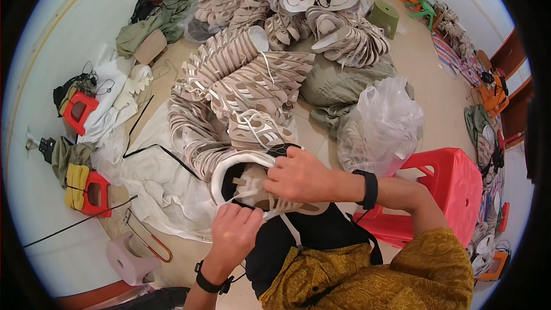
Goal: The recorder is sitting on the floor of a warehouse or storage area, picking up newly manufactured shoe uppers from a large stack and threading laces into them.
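Observation:
A beige and white shoe upper (252, 181) lies over my lap, its padded white collar and dark lining facing up. A pale shoelace (241, 196) crosses its opening between my two hands. My left hand (234, 231), low at the near edge of the upper, is closed with the fingertips pinching the lace. Over the far right side of the upper, my right hand (301, 175) is also closed, and the lace runs up to its fingers. Its fingertips are partly hidden. Just beyond the collar rests another laced upper (258, 130) at the front of a pile.
Ahead lie large stacked rows of beige shoe uppers (229, 69). A clear plastic bag (381, 126) and a red plastic stool (447, 195) stand to my right. White cloth (152, 189) spreads at left, near a pink stool (133, 259). Farther back is a green round stool (383, 17).

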Demonstrator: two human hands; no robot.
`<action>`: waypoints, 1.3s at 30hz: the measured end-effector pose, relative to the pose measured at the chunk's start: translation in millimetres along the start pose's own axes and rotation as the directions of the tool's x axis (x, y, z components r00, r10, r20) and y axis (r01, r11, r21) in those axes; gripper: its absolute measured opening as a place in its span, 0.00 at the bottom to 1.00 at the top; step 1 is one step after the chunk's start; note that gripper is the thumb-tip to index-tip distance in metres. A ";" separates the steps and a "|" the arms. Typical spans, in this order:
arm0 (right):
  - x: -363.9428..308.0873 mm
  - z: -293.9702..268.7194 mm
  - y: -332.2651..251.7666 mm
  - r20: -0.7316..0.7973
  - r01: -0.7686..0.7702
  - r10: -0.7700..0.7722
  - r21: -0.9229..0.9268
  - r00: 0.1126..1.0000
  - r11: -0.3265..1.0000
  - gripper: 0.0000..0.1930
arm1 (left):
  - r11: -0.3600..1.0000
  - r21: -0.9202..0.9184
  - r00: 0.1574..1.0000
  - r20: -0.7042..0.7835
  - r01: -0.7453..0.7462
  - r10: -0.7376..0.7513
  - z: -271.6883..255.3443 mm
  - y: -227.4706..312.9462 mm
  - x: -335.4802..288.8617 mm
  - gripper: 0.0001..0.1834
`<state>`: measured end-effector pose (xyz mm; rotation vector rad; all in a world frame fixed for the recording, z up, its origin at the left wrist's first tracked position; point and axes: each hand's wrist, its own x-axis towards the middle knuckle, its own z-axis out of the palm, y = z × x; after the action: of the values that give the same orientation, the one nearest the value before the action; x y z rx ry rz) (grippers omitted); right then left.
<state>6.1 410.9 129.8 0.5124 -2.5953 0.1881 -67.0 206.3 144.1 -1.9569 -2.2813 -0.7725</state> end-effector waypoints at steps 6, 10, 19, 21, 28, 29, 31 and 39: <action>1.4 -9.0 -2.2 0.161 0.204 -0.236 0.193 0.958 0.960 0.05 | 0.997 0.012 0.995 -0.063 -0.082 0.083 8.6 -3.0 7.3 0.07; 3.7 -2.9 -5.7 0.322 0.143 -0.205 0.205 0.924 0.968 0.05 | 0.996 0.038 0.994 -0.074 -0.082 0.085 10.2 -3.1 6.9 0.07; -2.4 -0.7 -9.4 0.141 0.138 -0.185 0.288 0.973 0.948 0.07 | 0.999 -0.010 0.996 -0.088 -0.033 0.031 12.4 -3.1 5.5 0.05; -2.1 -6.9 -15.9 0.073 0.170 -0.188 0.196 0.979 0.966 0.08 | 0.998 -0.064 0.996 -0.086 -0.016 0.010 14.0 -5.5 5.3 0.05; -5.9 -6.9 -11.0 -0.007 0.244 -0.247 0.194 0.969 0.950 0.07 | 0.997 -0.061 0.994 -0.097 -0.047 0.041 12.1 -9.1 11.2 0.07; -7.7 -5.7 -9.5 -0.010 0.244 -0.247 0.189 0.969 0.951 0.07 | 0.996 -0.070 0.995 -0.086 -0.054 0.048 12.5 -8.7 11.9 0.08; -10.3 -3.7 -6.7 -0.031 0.217 -0.216 0.231 0.976 0.948 0.08 | 0.995 -0.078 0.995 -0.075 -0.066 0.060 13.0 -8.5 14.1 0.08; -9.5 -13.9 -19.0 -0.053 0.068 -0.049 0.457 0.997 0.887 0.06 | 0.991 -0.129 0.999 -0.024 -0.037 0.034 12.7 -12.5 18.6 0.09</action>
<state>27.3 399.5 138.1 0.7399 -2.4861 0.7979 -78.9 227.3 135.1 -2.0248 -2.2307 -0.9554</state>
